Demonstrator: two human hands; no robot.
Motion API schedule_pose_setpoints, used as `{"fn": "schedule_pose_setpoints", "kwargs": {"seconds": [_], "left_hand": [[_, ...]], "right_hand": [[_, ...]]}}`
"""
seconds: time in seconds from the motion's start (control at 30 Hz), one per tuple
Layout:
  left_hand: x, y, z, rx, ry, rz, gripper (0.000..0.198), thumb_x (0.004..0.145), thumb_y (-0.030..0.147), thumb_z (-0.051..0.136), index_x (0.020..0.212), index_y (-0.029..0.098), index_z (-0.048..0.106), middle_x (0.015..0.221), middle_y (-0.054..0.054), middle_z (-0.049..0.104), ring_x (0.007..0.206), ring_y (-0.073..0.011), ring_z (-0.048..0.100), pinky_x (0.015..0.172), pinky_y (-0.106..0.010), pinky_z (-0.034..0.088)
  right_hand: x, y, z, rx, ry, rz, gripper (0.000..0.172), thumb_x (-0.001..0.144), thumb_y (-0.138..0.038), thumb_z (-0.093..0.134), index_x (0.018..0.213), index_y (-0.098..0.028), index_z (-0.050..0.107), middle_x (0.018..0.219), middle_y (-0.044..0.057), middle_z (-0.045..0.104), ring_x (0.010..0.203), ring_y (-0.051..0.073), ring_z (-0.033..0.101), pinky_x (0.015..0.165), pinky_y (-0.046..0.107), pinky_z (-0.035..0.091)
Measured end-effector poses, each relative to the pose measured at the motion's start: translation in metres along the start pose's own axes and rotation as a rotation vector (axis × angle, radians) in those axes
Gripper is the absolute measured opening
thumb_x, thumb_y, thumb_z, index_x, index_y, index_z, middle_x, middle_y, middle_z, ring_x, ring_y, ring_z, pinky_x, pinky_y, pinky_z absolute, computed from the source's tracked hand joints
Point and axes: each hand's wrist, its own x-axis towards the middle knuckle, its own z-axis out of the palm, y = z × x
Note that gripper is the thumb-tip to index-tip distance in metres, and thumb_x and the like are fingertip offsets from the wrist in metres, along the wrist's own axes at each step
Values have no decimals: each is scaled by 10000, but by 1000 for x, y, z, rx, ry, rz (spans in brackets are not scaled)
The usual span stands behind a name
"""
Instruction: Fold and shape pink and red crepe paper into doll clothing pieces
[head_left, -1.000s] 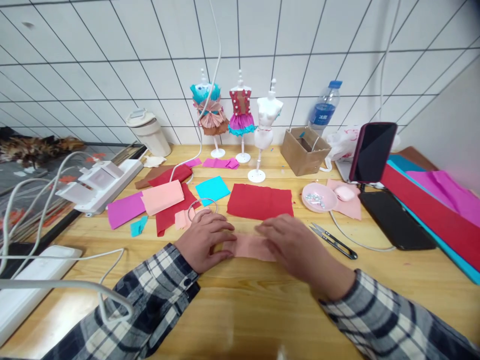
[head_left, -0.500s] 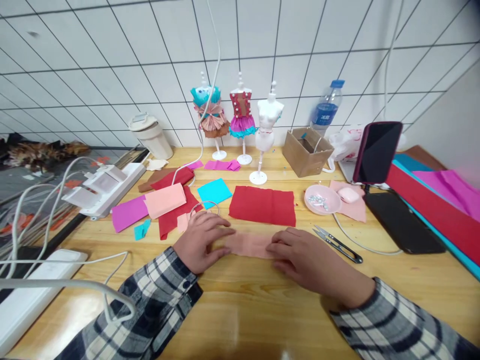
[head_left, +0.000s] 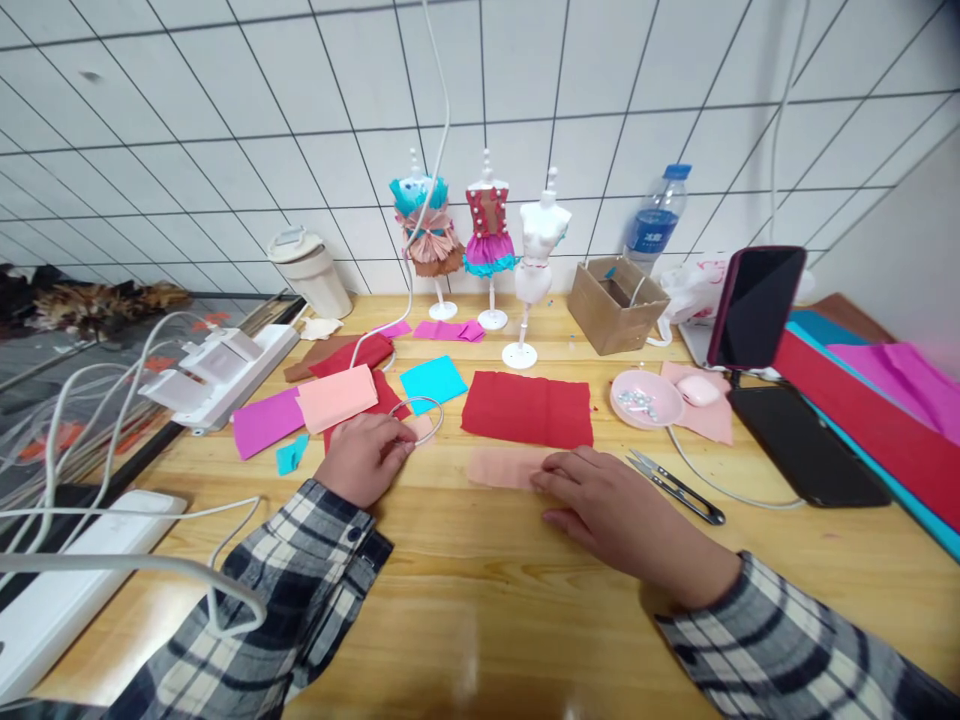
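Observation:
A pale pink strip (head_left: pixel 501 467), like crepe paper, lies flat on the table. The fingertips of my right hand (head_left: pixel 600 510) rest on its right end, with the thumb apart below. My left hand (head_left: pixel 365 455) is off the strip, its fingers loosely extended over the heap of coloured sheets. Its fingertips are beside a small pink piece (head_left: pixel 424 430) and a thin wire ring (head_left: pixel 437 420). Just behind the strip lies a dark red sheet (head_left: pixel 527 410). Near my right hand is a pair of thread snips (head_left: pixel 679 488). My left fingertips partly cover what is under them.
Three small dress forms stand at the back, one a bare white form (head_left: pixel 538 245). To the right are a pink bowl (head_left: pixel 626 412) of beads, a cardboard box (head_left: pixel 619 315), a propped phone (head_left: pixel 757 308) and a black phone (head_left: pixel 810 450). Cables and power strips (head_left: pixel 240 375) fill the left.
My left hand has let go of the strip's left end and moved left to the small pink piece and wire ring. My right hand stays at the strip's right end.

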Motion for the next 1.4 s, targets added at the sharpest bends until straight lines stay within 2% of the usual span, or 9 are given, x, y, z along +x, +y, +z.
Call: {"fn": "schedule_pose_setpoints", "kwargs": {"seconds": [0.13,0.23,0.37,0.43,0.63,0.8,1.03,1.2,1.4], "left_hand": [[-1,6,-2,-155,181,-127,245,880,378,451,884,190,609,877,-56,696,844,-223,627,785,-351,478],[-4,13,-4,-274,268,-208,209,900,376,447,912,197,555,845,-29,700,763,-189,648,725,-310,498],[-10,20,-2,-398,390,-169,135,923,329,449,935,204,498,760,1,658,683,-152,635,662,-269,498],[-14,29,1,-466,417,-97,107,932,300,448,963,204,485,723,12,633,650,-139,625,637,-255,494],[-29,91,8,-451,255,187,45,892,221,502,873,207,541,670,12,641,602,-125,627,595,-234,491],[-37,129,12,-585,229,127,53,898,221,512,862,218,550,674,26,666,581,-108,643,570,-208,503],[-41,132,17,-668,150,207,96,907,243,506,980,224,566,855,-42,707,738,-162,682,645,-263,543],[-39,128,16,-639,116,325,164,912,151,474,1014,246,560,886,-15,710,814,-156,661,725,-270,508],[-36,125,17,-609,131,363,224,902,99,468,1044,239,570,859,-27,693,798,-160,632,720,-285,479]], "right_hand": [[0,-1,0,-29,47,-3,310,923,-285,524,1215,-209,593,1195,96,624,1037,264,575,862,445,488],[0,-1,-2,-44,51,-3,288,924,-269,521,1191,-207,607,1151,94,646,991,257,590,832,437,497],[0,0,-3,-31,32,-33,222,915,-259,544,1105,-214,647,1066,82,670,960,249,603,840,439,491],[-1,-1,-3,-7,87,-52,229,922,-249,532,1124,-220,635,1081,77,670,971,249,604,844,440,489],[-7,-21,0,333,495,29,279,917,-275,562,1193,-231,563,986,58,668,891,192,596,774,347,506],[-5,-42,8,614,553,108,332,860,-287,645,1177,-251,554,994,37,663,790,153,592,634,268,512],[-1,-54,16,728,633,163,276,830,-253,678,1089,-251,579,955,35,677,774,159,599,637,279,518],[-2,-48,16,750,677,172,421,800,-215,705,1178,-264,527,947,11,691,747,145,596,646,269,509],[-2,-46,10,708,653,220,247,791,-189,698,1013,-253,611,882,-3,687,681,130,574,599,247,486]]}}
